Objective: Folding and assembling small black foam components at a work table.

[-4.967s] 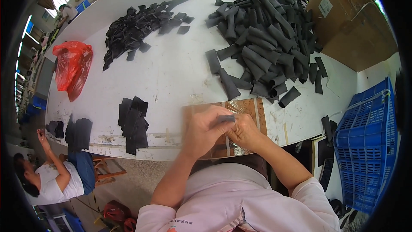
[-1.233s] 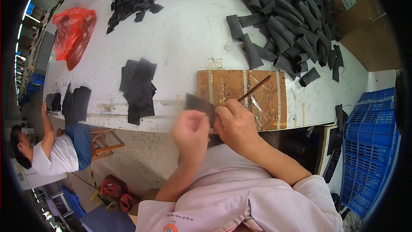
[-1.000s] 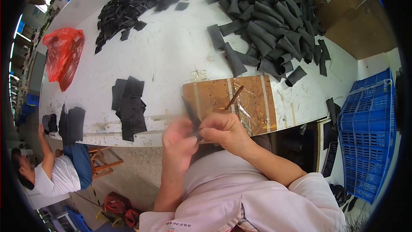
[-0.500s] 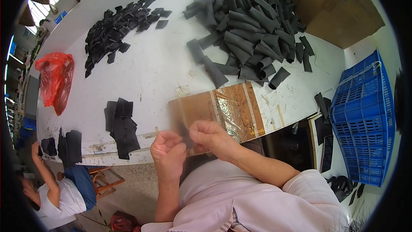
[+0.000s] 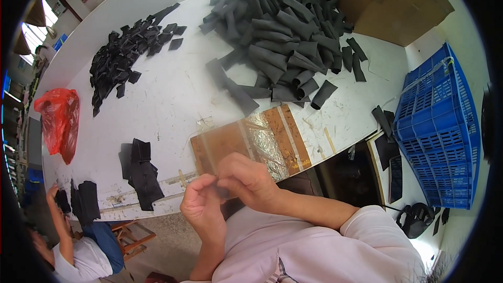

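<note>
My left hand (image 5: pixel 203 207) and my right hand (image 5: pixel 247 182) meet above the near edge of the white table (image 5: pixel 165 97). Both have curled fingers, with thumb and fingertips pinched close together. Between them is a faint greyish blur; whatever they hold is too hidden and smeared to name. Just beyond my hands lies a brown board (image 5: pixel 222 148) with clear tape across it. Farther back, a big heap of black rolled fabric pieces (image 5: pixel 283 31) covers the table, its nearest pieces almost reaching the board. Left of my hands lies a small stack of flat black pieces (image 5: pixel 144 178).
Many small black pieces (image 5: pixel 126 52) lie piled at the back left. A red plastic bag (image 5: pixel 58 123) rests at the left edge. A cardboard box (image 5: pixel 387 8) and a blue crate (image 5: pixel 437 131) stand on the right. A co-worker (image 5: pixel 81 254) sits at the lower left, beside black strips (image 5: pixel 86 202).
My hands have come together, the right one moving in toward the left fingertips. The whole view has shifted slightly, so the table's things appear farther left.
</note>
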Demonstrator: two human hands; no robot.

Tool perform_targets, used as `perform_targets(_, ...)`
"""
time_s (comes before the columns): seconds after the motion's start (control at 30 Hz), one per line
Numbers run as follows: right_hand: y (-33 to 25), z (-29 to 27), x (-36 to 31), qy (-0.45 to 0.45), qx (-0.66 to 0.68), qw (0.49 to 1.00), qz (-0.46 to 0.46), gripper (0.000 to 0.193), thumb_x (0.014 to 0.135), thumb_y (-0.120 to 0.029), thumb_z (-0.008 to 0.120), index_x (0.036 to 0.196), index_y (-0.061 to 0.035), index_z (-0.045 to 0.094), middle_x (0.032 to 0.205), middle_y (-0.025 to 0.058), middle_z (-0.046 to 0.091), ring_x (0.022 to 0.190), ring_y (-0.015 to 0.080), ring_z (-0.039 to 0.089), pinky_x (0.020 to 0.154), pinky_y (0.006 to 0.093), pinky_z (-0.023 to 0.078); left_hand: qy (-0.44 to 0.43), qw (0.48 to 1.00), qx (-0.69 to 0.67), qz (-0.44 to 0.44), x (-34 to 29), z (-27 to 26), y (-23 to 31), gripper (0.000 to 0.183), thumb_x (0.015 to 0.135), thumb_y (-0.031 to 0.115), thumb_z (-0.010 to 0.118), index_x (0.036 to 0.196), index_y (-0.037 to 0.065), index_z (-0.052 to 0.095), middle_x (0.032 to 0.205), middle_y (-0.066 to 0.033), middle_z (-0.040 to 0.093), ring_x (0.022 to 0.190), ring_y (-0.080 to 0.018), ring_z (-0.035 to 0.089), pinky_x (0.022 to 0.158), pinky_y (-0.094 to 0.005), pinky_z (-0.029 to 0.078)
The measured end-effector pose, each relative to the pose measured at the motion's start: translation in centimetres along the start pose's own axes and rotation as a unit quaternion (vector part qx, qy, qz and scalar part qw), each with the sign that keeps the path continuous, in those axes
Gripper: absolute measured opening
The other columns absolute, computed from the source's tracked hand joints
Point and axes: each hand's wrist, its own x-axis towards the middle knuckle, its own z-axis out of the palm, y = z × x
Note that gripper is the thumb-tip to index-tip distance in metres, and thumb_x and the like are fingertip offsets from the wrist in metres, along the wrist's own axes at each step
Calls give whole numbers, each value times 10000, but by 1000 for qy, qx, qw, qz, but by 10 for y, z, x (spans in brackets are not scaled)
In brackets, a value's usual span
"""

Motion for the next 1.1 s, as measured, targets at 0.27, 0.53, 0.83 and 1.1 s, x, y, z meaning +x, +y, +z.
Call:
perform_targets(0.27, -18, -6, 0, 34, -54, 997, 44, 102, 763, -63, 589, 777, -17, 499, 763, 87, 444, 647, 214, 454, 581, 291, 391, -29, 984, -151, -89, 7, 1, 15, 71, 781, -45, 535, 825, -5, 497, 791, -123, 598, 489, -61, 475, 393, -148, 355)
perform_targets(0.53, -70, -48, 47, -81, 49, 994, 59, 179, 821, -153, 558, 744, -13, 477, 706, 39, 444, 625, 125, 420, 556, 252, 359, -329, 791, -488, -169, 34, 20, 58, 214, 852, 48, 424, 1036, -38, 355, 766, -139, 517, 342, -21, 344, 287, -154, 245)
perform_targets(0.83, 15, -53, 42, -65, 362, 859, 355, 204, 809, -234, 593, 721, -69, 511, 619, -41, 423, 536, 53, 377, 491, 170, 325, -235, 715, -536, -382, 70, 10, -23, 281, 859, 58, 403, 1127, -2, 462, 852, -132, 589, 312, -16, 290, 290, -163, 227)
perform_targets(1.1, 10, -59, 64, -179, 307, 894, 273, 238, 835, -268, 553, 728, -55, 542, 619, -41, 473, 557, 48, 382, 504, 173, 308, -219, 965, -137, -48, 35, 39, 39, 309, 828, 36, 496, 1118, 0, 394, 776, -89, 590, 343, -25, 310, 323, -161, 227)
